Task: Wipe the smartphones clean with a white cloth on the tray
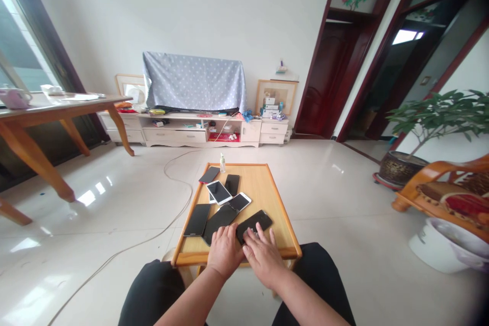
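The right hand's fingers [261, 233] are spreading apart, nearly straight, with the tips resting over the lower part of a black phone [260, 219], just below the centre of the frame. A small pale patch is showing beneath them; I cannot tell what it is or whether the right hand [264, 257] is holding it. The left hand [224, 250] is resting just to its left, its fingers lying close together and bending down at the phone's lower left corner; whether they are gripping the edge, I cannot tell.

Left of that phone, a large dark device [218, 220] is lying aslant, and another black phone [197, 219] is lying beside it. Above these, a white-edged phone [244, 200] is lying aslant, with a white phone [219, 192] to its upper left. Further up, a dark phone [232, 183] and a red-edged phone [208, 175] are lying near a small clear bottle [222, 164], which is standing upright at the far edge of the small wooden table [273, 188].

Dark-trousered knees are flanking the table at the bottom of the frame. A thin cable [104, 265] is winding across the floor at lower left. At upper centre, a dotted cloth [194, 84] is draping over something above a low cabinet [173, 136]. A potted plant [439, 117] is standing at the right, above a white bucket [435, 247].
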`<state>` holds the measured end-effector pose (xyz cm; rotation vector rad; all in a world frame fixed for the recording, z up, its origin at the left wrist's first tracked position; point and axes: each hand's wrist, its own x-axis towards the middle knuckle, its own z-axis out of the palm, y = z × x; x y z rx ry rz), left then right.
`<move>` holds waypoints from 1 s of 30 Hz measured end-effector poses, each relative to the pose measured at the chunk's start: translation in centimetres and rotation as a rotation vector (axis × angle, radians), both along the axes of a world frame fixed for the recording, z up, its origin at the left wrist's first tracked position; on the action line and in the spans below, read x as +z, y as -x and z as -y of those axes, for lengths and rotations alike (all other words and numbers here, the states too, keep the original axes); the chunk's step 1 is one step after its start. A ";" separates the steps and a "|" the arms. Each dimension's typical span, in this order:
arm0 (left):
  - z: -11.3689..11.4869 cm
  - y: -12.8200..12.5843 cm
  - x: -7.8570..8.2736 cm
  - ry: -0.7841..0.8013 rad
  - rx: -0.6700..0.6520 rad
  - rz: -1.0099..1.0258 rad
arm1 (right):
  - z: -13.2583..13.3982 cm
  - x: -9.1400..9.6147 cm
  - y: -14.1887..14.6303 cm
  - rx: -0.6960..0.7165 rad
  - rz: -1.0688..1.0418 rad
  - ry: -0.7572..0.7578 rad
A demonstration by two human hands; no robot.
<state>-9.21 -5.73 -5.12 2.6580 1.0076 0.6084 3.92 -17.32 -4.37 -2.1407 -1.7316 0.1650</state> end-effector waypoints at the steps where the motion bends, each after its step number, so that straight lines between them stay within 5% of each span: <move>1: 0.1 0.0 0.0 -0.004 0.005 -0.001 | -0.1 0.3 -0.4 -0.019 -0.009 0.051; 5: 0.2 0.1 0.3 -0.009 0.018 -0.011 | -0.6 1.5 -3.2 -0.175 -0.024 0.163; 9: 0.2 0.0 0.3 -0.014 0.052 -0.020 | -0.6 1.9 -4.3 -0.197 -0.019 0.122; 25: 0.2 -0.1 0.2 -0.026 -0.014 -0.013 | 0.3 1.1 -3.1 -0.234 0.023 0.124; 30: -0.4 -0.4 -0.5 0.020 0.016 0.006 | 0.4 1.3 0.2 -0.057 -0.025 0.118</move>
